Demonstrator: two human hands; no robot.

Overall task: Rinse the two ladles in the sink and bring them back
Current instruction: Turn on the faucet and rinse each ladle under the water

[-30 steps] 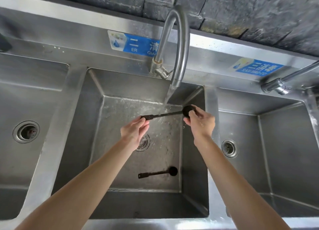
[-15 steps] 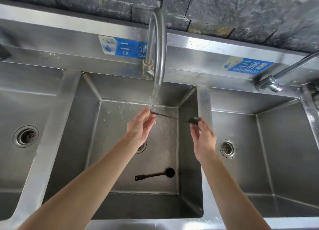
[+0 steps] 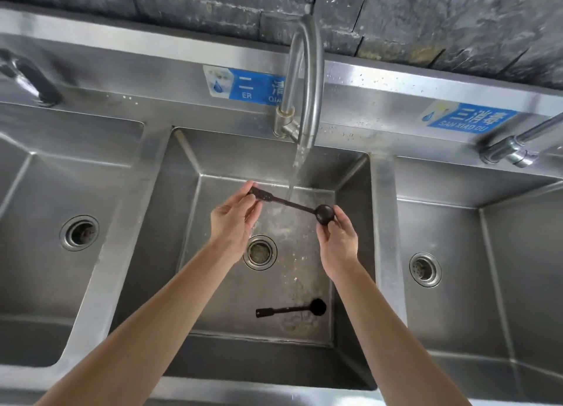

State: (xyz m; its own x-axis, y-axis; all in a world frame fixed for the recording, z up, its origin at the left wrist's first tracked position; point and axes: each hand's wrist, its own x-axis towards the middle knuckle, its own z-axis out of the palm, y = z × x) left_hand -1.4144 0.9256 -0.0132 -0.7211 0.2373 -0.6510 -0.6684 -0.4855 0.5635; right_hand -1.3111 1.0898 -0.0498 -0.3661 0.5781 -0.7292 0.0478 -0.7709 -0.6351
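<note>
Head view: the left hand [image 3: 233, 215] pinches the handle end of a dark ladle [image 3: 292, 204] while the right hand [image 3: 338, 235] cups its bowl with curled fingertips, so the ladle spans level between them over the middle sink [image 3: 353, 253]. Water from the faucet [image 3: 304, 79] strikes the shaft about midway, not the bowl. To rinse well, I would slide the ladle left so the stream lands in the bowl, then roll it to wash both faces and the handle. The grip on the bowl looks light, though the wide-angle view makes that hard to judge; wet metal may slip. The second ladle [image 3: 292, 309] lies flat on the sink floor near the front wall, well apart from the drain [image 3: 260, 252], apparently awaiting its turn.
</note>
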